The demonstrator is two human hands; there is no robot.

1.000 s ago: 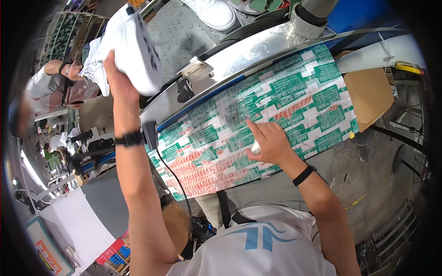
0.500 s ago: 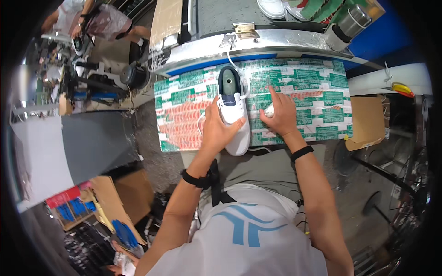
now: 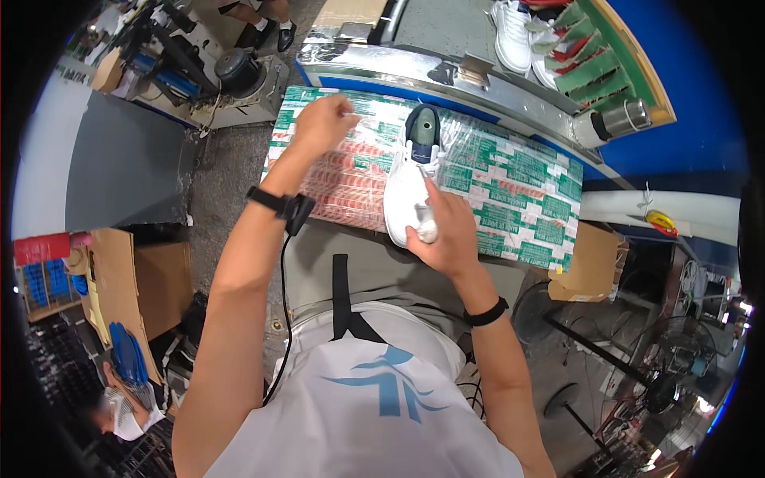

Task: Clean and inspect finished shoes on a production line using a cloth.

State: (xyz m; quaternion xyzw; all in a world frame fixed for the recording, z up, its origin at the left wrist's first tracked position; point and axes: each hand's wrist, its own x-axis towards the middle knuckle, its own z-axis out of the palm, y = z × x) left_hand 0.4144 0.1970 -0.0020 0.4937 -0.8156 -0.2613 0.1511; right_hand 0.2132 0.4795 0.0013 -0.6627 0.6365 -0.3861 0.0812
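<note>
White capital lettering repeats in green blocks across the taped worktop, and reddish printing shows among it, mostly toward the person's left. A light-blue emblem stands on the front of the person's white shirt. On the white shoe, the dark tongue carries a pale mark too small to read

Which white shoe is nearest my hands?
The white laced shoe on the green-patterned surface, by your right hand; other white shoes sit beyond the metal rail.

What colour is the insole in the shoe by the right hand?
The insole is greyish green; the head view shows it best.
</note>
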